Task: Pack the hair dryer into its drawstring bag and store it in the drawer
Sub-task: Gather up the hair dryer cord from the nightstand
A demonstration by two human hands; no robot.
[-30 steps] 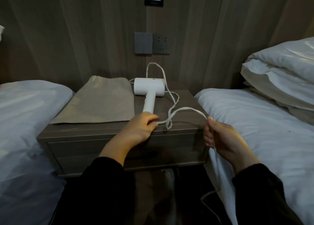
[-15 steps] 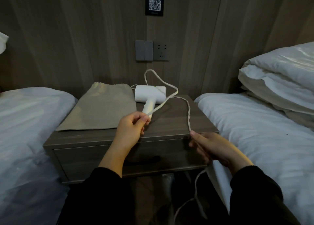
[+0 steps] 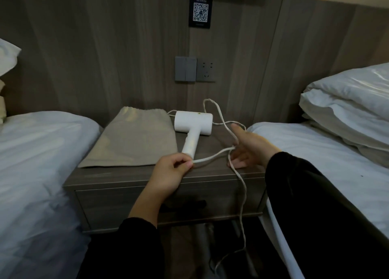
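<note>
A white hair dryer [image 3: 193,125] lies on the wooden nightstand [image 3: 212,171], handle pointing toward me. Its white cord [image 3: 212,157] runs from the handle's end across the top and hangs down to the floor. My left hand [image 3: 173,174] pinches the cord right at the handle's end. My right hand [image 3: 248,147] is over the right side of the nightstand, fingers spread, with the cord looped around them. A flat beige drawstring bag [image 3: 131,140] lies left of the dryer. The drawer [image 3: 130,207] below is closed.
White-sheeted beds flank the nightstand, the left bed [image 3: 40,173] and the right bed [image 3: 328,152] with a folded duvet [image 3: 349,101]. A switch and socket [image 3: 194,69] sit on the wood wall behind. Slack cord [image 3: 242,232] dangles in front of the drawer.
My right hand rose from the nightstand's front edge onto the top and opened its fingers, winding the cord around them. The left hand stayed at the handle's end.
</note>
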